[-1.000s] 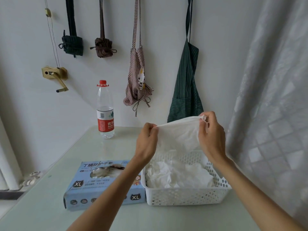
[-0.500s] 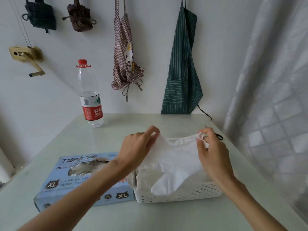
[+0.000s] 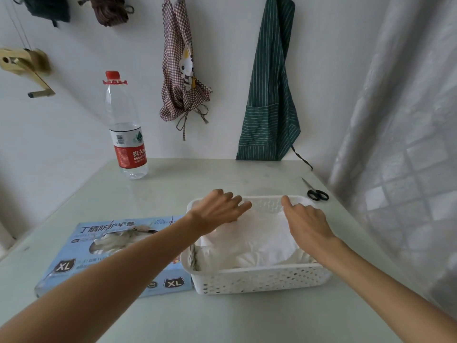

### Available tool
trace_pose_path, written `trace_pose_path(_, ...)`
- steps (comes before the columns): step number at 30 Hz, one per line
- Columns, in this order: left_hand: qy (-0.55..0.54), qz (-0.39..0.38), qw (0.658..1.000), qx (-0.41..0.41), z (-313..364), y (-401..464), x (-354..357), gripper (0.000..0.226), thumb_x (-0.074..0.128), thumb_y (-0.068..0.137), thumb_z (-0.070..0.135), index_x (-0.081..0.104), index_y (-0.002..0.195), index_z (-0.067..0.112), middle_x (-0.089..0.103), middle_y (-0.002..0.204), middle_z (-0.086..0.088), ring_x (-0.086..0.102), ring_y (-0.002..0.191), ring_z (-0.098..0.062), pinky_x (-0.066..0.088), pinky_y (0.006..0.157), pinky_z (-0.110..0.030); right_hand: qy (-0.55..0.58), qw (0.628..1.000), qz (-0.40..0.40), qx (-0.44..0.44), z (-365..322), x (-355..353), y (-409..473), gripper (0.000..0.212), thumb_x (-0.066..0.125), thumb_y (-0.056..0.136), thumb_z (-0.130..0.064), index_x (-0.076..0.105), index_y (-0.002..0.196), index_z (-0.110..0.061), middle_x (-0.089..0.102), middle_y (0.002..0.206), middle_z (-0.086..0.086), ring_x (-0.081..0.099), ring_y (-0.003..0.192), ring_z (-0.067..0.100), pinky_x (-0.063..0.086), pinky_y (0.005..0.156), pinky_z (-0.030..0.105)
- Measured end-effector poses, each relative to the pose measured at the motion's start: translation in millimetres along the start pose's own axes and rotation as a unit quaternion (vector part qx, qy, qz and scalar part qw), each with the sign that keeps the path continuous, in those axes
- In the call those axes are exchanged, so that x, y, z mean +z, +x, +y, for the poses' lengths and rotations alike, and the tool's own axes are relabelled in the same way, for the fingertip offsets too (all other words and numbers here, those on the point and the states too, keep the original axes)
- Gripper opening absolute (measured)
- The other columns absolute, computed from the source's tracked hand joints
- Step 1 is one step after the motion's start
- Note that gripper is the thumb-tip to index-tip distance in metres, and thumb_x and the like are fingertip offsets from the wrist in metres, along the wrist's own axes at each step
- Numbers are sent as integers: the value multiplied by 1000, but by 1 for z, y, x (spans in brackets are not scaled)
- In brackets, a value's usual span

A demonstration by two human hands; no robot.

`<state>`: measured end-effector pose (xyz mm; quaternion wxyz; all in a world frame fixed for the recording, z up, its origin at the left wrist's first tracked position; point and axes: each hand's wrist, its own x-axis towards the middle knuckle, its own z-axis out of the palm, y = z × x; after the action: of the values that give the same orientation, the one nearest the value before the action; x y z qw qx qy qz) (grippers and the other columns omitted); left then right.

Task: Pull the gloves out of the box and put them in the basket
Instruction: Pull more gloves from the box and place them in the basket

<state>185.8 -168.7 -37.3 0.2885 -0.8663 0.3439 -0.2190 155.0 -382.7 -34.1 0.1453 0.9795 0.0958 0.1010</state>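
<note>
A white perforated basket (image 3: 257, 278) stands on the table, filled with white gloves (image 3: 257, 241). The topmost glove lies spread flat over the pile. My left hand (image 3: 217, 210) hovers over the basket's far left part, fingers straight and spread, touching the glove's upper edge. My right hand (image 3: 304, 221) is over the right side, fingers relaxed, its index finger pointing at the far rim. A light-blue glove box (image 3: 103, 258) marked XL lies left of the basket, partly covered by my left forearm; more gloves show in its opening.
A water bottle (image 3: 127, 134) with a red cap stands at the table's back left. Black scissors (image 3: 316, 193) lie at the back right near a curtain (image 3: 400, 144). Aprons and bags hang on the wall behind.
Both hands lowered the stretched glove from above the basket down onto the pile and let go of it. The camera tilted downward.
</note>
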Motion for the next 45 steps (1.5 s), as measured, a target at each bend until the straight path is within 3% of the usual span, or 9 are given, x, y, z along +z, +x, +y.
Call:
trace_pose_path(3, -14, 15, 1000, -21, -6, 0, -16, 58, 89, 44, 50, 67, 89, 22, 57, 71, 5, 54, 59, -11, 35, 47, -23, -33, 999, 4, -35, -1, 2, 5, 68, 50, 86, 6, 18, 145, -6, 63, 108, 4, 63, 96, 21, 26, 50, 25)
trace_pose_path(6, -91, -9, 990, -106, -10, -6, -33, 44, 71, 81, 42, 56, 116, 20, 59, 108, 1, 57, 94, -15, 45, 74, -28, -21, 999, 24, -44, 2, 3, 7, 51, 47, 94, -10, 27, 141, -11, 60, 113, 3, 63, 96, 21, 31, 54, 25)
trace_pose_path(10, -301, -98, 935, -160, -13, -26, -48, 34, 46, 99, 30, 47, 133, 25, 49, 138, 4, 51, 121, -17, 44, 98, -34, 191, 979, 67, 1, 23, -20, 3, 20, 57, 93, -18, 51, 112, -20, 58, 99, -6, 58, 75, 13, 41, 59, 22)
trace_pose_path(14, -350, -278, 893, -61, 1, -39, -46, 73, 22, 94, 60, -4, 151, 24, -6, 159, 4, 0, 146, -15, 6, 119, -40, 395, 911, -113, -39, 22, -32, 10, 23, 62, 91, -20, 60, 114, -25, 61, 98, -2, 58, 71, 11, 42, 55, 14)
trace_pose_path(19, -196, -338, 920, -32, 18, -42, -24, 93, 23, 86, 73, -19, 148, 18, -20, 157, -1, -13, 145, -16, -6, 119, -38, 250, 902, -340, -95, 17, -20, 16, 84, 67, 82, -48, 19, 149, -36, 28, 149, 4, 56, 80, 7, 49, 71, 18)
trace_pose_path(30, -156, -397, 904, -32, 25, -38, -22, 87, 32, 91, 65, -14, 150, 20, -15, 158, -2, -9, 146, -16, -10, 118, -42, 158, 920, -348, -84, 9, 6, 14, 96, 69, 75, -59, 8, 148, -43, 19, 153, 3, 52, 121, 24, 41, 104, 37)
trace_pose_path(34, -284, -379, 878, -62, 1, -38, -44, 96, 47, 79, 73, 7, 152, 24, 14, 159, 1, 18, 144, -23, 16, 117, -47, 159, 935, -304, -94, 14, -27, 10, 84, 72, 74, -55, 30, 144, -33, 31, 142, 2, 33, 133, 22, 35, 108, 39)
trace_pose_path(38, -306, -355, 878, -97, -10, -41, -49, 93, 50, 75, 75, 20, 149, 28, 31, 152, 4, 30, 139, -24, 25, 113, -44, 224, 937, -248, -101, -1, -42, 1, 59, 73, 74, -52, 49, 123, -28, 37, 111, -8, 38, 111, 13, 37, 90, 28)
trace_pose_path(45, -287, -262, 912, -130, -1, -60, -44, 79, 46, 81, 71, 36, 144, 24, 46, 143, -2, 31, 138, -20, 3, 116, -46, 196, 919, -331, -85, -22, -21, -7, 50, 63, 87, -43, 46, 129, -23, 44, 106, -6, 48, 89, 12, 39, 65, 16)
